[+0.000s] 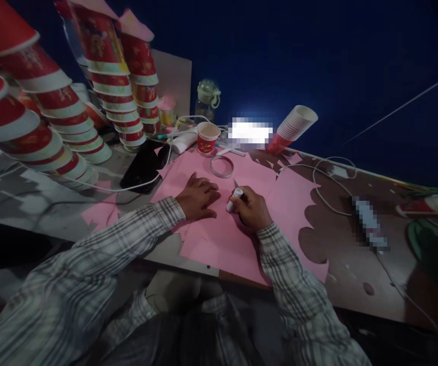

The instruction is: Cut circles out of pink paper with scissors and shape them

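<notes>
My left hand [199,199] lies flat on the pink paper [219,246], its fingers stretched out. Closed round a short white cylinder that looks like a glue stick [235,200] is my right hand [254,208], just to the right on the same paper. A thin pointed tip shows above the right fingers; what it belongs to is hidden. Beyond both hands, a thin silvery ring [222,166] rests on the paper. Behind the ring stands a red and white paper cup [207,140]. The paper's right part has scalloped cut edges.
Tall stacks of red paper cups [118,91] rise at the left, some topped with pink paper. A black phone [145,166] and white cable lie near them. More stacked cups [295,127] lean at the back, beside a bright blurred light. A bottle [207,99] stands behind.
</notes>
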`<state>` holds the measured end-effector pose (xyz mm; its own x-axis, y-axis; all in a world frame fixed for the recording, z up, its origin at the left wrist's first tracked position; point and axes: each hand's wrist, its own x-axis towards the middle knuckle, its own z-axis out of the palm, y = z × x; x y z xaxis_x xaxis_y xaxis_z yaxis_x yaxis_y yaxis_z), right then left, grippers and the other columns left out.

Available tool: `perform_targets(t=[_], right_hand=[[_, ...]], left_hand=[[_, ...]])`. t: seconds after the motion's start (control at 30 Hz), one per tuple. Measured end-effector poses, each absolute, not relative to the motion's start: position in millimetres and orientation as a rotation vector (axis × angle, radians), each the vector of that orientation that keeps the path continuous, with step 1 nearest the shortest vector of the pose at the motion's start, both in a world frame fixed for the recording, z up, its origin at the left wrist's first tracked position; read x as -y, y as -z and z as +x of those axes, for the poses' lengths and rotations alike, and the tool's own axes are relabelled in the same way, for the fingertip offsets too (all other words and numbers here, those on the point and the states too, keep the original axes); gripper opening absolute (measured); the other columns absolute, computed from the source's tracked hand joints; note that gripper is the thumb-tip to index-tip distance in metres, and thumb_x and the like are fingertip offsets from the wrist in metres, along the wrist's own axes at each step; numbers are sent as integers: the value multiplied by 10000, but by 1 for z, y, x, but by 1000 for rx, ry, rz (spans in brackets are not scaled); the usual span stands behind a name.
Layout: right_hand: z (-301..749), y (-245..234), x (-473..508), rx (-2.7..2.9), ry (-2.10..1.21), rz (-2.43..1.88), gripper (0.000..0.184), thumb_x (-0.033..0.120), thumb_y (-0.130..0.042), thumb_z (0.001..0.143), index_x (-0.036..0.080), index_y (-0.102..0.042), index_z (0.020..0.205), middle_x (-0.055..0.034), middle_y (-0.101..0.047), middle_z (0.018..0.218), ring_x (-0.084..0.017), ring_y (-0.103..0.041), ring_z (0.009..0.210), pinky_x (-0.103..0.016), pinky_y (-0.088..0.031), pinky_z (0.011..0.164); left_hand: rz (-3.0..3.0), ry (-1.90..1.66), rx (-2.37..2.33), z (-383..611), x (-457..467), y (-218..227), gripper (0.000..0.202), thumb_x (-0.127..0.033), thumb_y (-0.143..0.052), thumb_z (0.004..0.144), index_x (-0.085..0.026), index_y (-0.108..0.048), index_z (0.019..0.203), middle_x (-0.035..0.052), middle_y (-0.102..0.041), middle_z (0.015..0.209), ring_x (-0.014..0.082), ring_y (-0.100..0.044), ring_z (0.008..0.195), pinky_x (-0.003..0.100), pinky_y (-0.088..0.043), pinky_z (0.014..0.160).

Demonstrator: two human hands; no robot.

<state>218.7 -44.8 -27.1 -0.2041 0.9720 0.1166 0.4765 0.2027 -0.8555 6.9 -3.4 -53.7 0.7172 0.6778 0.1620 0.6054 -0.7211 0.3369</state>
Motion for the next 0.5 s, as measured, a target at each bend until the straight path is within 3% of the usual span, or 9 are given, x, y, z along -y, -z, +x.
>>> perform_targets(t=[0.13, 0.33, 0.5], right_hand=[[219, 26, 46, 1816, -1018, -1298, 111, 325, -559, 876, 218, -566, 850, 6, -667, 640, -152, -627, 573, -266, -518, 597], [226, 27, 43, 1611, -633, -1283, 170, 355, -563, 875, 203, -595, 943, -47, -700, 876, -156, -655, 679, -277, -539, 642], [225, 28, 43, 1647, -595, -1259, 163, 341, -560, 878, 202, -602, 950, -48, -698, 897, -150, -657, 707, -274, -540, 676]], left_hand=[[2669, -420, -1021, 7, 3, 55, 654, -629, -650, 733, -220, -595, 1240, 112, -552, 1341, 361, -393, 1233, 664, -96, 1092], [2673, -453, -975, 5, 2, 59, 684, -670, -596, 754, -215, -586, 1264, 128, -543, 1357, 368, -391, 1246, 673, -67, 1094], [2667, -439, -986, 5, 3, 57, 713, -648, -616, 754, -208, -552, 1311, 131, -543, 1358, 366, -388, 1254, 672, -59, 1100]])
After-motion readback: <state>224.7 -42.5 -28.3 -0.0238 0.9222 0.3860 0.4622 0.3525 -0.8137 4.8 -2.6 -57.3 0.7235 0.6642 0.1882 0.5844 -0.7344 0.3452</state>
